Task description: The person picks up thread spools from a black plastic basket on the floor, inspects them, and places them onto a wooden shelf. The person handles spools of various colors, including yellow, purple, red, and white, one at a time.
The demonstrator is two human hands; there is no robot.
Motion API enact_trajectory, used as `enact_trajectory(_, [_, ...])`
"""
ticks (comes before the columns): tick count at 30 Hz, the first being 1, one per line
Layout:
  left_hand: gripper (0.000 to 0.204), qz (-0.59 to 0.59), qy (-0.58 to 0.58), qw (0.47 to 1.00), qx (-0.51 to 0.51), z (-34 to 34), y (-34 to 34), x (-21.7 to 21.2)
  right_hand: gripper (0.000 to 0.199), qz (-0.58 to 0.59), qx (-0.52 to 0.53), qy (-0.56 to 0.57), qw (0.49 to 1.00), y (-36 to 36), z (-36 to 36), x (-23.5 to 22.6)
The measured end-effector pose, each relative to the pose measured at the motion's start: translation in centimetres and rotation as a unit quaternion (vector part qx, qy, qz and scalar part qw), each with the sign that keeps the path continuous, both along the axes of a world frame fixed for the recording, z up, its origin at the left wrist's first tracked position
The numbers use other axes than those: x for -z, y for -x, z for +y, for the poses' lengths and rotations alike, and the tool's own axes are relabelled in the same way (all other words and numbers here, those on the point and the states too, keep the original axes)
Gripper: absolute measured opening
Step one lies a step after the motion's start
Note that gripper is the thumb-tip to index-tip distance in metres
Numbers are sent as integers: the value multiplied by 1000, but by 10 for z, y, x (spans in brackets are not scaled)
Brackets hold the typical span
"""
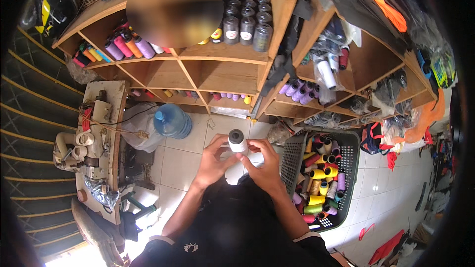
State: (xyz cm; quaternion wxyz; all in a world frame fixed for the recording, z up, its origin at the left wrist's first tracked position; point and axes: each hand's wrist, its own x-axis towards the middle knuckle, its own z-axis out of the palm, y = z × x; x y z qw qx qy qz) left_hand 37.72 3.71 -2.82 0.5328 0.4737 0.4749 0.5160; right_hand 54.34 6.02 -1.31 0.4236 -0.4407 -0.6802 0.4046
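Between my two hands, in front of my chest, stands a thread spool (238,146) with a white body and a dark round top. My left hand (213,160) curls its fingers and thumb against the left side. From the right, my right hand (263,165) grips it too, its thumb near the lower front. Fingers hide part of the spool's lower end. To the right of my hands, a dark plastic basket (352,188) holds many loose thread cones, among them a yellow cone (317,174) and purple ones.
Ahead rises a wooden shelf (225,55) with rows of dark spools (246,30) and coloured cones. A blue water jug (173,121) stands on the tiled floor (170,168) before it. At the left is a sewing machine (91,143) on a table; bagged goods fill the right shelves.
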Motion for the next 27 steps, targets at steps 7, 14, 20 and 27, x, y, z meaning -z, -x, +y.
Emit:
enact_trajectory(7, [39, -26, 55, 998, -29, 14, 82, 41, 35, 14, -36, 72, 997, 79, 22, 45])
enact_trajectory(14, [37, 25, 62, 997, -39, 87, 118, 129, 36, -6, 31, 61, 998, 122, 79, 123])
enact_trajectory(20, [37, 93, -20, 995, -40, 182, 121, 222, 38, 46, 36, 82, 995, 128, 152, 224])
enact_trajectory(27, [35, 91, -79, 988, -97, 321, 117, 302, 42, 73, 19, 40, 996, 144, 287, 313])
